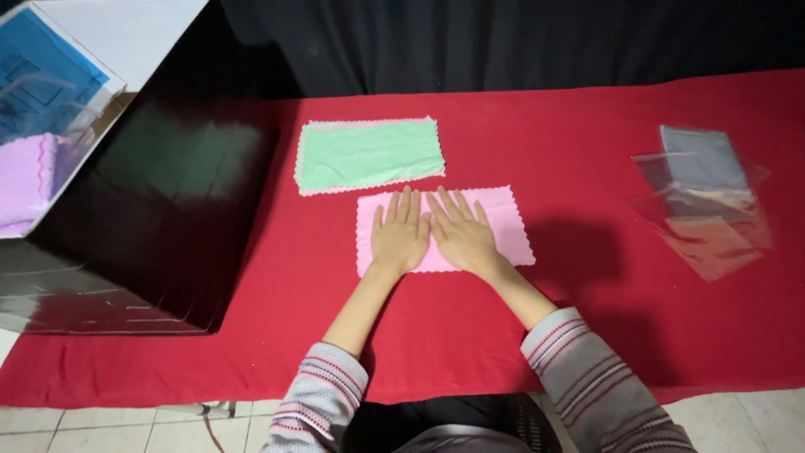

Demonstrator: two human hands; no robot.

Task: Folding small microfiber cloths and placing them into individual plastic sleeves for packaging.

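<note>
Red cloth point(587, 335) covers the table in front of me, with a black curtain point(503, 42) hanging along its far edge and pale floor tiles point(101, 419) showing at the near edge. I have both hands flat on a pink cloth point(503, 222) that lies spread out near the middle of the table. My left hand point(400, 233) presses down on the cloth's left half, fingers straight and slightly apart, gripping nothing. My right hand point(461, 233) lies just beside it on the middle of the cloth, also flat with fingers spread, palm down, holding nothing; the two hands touch at the thumbs. My striped sleeves point(587, 377) are pushed up from the wrists.

Just beyond the pink cloth, on the far side, a green cloth point(369, 155) lies flat, its near edge close to the pink one's far edge. Well off to the right rests a loose pile of clear plastic bags point(704, 201). On the left stands a large black box point(159, 210), and further left an open carton point(50, 109) holds a lilac cloth point(25, 184).
</note>
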